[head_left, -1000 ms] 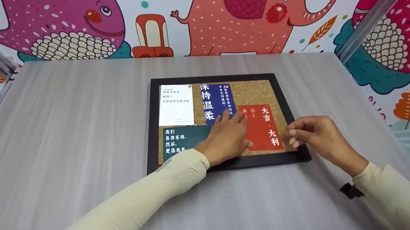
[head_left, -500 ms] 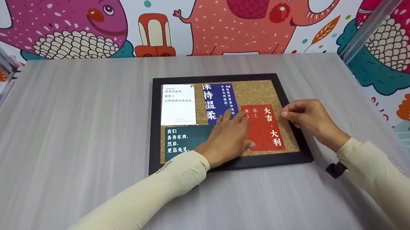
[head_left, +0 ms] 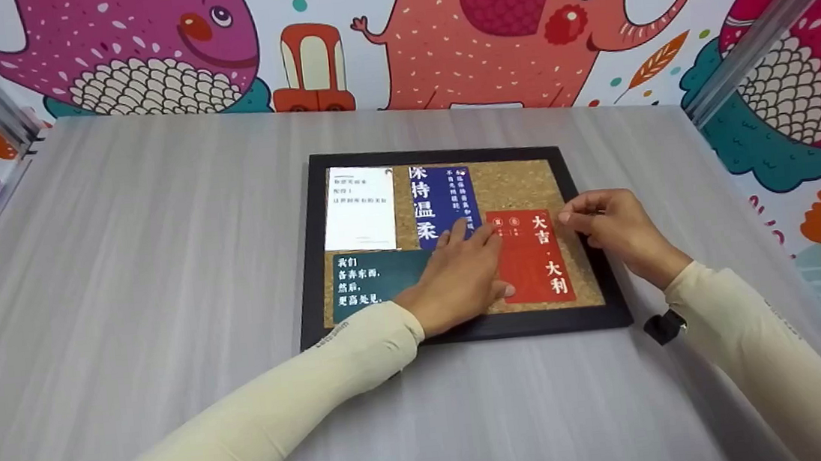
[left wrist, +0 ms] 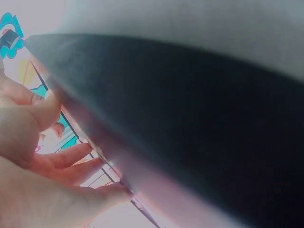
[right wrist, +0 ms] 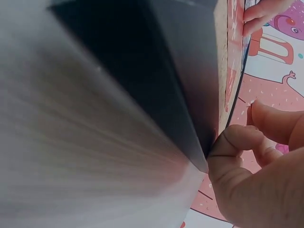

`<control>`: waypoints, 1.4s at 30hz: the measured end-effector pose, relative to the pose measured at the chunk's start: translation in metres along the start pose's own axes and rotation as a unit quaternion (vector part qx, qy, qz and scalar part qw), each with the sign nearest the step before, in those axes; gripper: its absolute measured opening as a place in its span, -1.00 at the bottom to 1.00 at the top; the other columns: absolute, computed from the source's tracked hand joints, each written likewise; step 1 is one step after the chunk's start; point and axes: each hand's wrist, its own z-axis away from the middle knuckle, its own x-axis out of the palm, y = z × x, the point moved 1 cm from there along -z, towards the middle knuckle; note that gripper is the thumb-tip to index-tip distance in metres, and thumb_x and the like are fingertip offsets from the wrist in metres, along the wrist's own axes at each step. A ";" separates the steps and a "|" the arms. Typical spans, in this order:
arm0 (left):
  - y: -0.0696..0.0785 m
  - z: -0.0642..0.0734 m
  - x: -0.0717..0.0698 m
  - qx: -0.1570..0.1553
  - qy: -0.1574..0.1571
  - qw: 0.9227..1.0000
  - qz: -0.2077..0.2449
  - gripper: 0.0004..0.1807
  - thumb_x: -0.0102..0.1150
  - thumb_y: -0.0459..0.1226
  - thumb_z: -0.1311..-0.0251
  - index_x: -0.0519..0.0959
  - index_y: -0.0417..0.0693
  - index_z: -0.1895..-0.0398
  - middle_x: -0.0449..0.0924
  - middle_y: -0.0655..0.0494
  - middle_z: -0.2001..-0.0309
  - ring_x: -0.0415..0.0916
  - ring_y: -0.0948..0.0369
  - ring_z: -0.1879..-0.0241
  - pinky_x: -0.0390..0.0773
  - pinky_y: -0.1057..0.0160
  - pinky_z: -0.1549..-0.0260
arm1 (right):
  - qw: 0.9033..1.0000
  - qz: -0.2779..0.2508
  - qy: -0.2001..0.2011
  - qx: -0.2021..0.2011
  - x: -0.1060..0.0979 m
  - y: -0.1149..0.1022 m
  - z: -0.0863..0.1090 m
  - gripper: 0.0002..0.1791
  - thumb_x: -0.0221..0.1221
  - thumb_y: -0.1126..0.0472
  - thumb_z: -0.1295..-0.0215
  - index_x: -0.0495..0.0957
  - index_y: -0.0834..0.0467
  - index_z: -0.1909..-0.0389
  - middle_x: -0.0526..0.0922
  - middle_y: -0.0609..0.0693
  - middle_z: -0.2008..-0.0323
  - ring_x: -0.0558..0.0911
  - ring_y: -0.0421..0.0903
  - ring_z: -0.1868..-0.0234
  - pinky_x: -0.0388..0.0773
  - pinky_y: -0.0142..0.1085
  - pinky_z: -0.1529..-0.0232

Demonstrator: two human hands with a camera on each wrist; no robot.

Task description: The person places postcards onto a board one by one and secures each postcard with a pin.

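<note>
A black-framed cork board (head_left: 519,182) lies on the table with white, blue, green and red cards on it. My left hand (head_left: 456,279) rests on the board, its fingertips over the edges of the blue card (head_left: 437,198) and the red card (head_left: 533,256). It partly covers the green card (head_left: 377,279). My right hand (head_left: 617,229) is at the red card's upper right corner, over the board's right frame. Its thumb and forefinger pinch a small thin pin (right wrist: 249,115), mostly hidden by the fingertips. In the left wrist view, the left fingertips (left wrist: 118,191) touch the card surface.
The white card (head_left: 358,209) sits at the board's upper left, with a small dot at its corner. Grey tabletop (head_left: 178,245) surrounds the board. A wall with printed animals (head_left: 489,27) stands behind. A black wrist device (head_left: 666,326) hangs under the right sleeve.
My right hand has moved up along the frame, from beside the red card's lower part to its upper right corner. The left hand has stayed on the cards.
</note>
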 end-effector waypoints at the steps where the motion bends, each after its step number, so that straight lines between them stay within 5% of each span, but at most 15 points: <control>1: 0.000 0.000 0.000 0.000 0.000 1.000 0.000 -0.23 0.35 0.01 -0.53 0.41 -0.19 -0.63 0.26 -0.09 -0.70 0.08 -0.27 -0.69 0.13 -0.26 -0.64 | 1.000 -0.001 0.000 0.001 0.000 0.000 -0.001 -0.73 0.28 0.20 -0.61 0.70 0.38 -0.04 0.67 -0.13 0.26 0.54 -0.11 0.25 0.53 -0.36 0.30; 23: 0.000 -0.002 0.001 0.002 0.000 1.000 -0.013 -0.21 0.36 0.03 -0.52 0.40 -0.19 -0.64 0.26 -0.11 -0.70 0.10 -0.28 -0.68 0.17 -0.27 -0.63 | 1.000 0.003 -0.020 0.010 0.004 -0.006 -0.013 -0.75 0.23 0.24 -0.61 0.70 0.37 -0.04 0.63 -0.12 0.30 0.50 -0.08 0.17 0.49 -0.32 0.25; 42: -0.001 -0.001 0.002 0.003 0.004 1.000 -0.003 -0.23 0.35 0.03 -0.53 0.41 -0.18 -0.63 0.27 -0.09 -0.69 0.07 -0.29 -0.69 0.14 -0.26 -0.64 | 0.999 0.031 -0.031 -0.011 0.007 -0.012 -0.022 -0.75 0.23 0.31 -0.56 0.74 0.43 -0.01 0.63 -0.07 0.37 0.49 -0.13 0.36 0.43 -0.37 0.40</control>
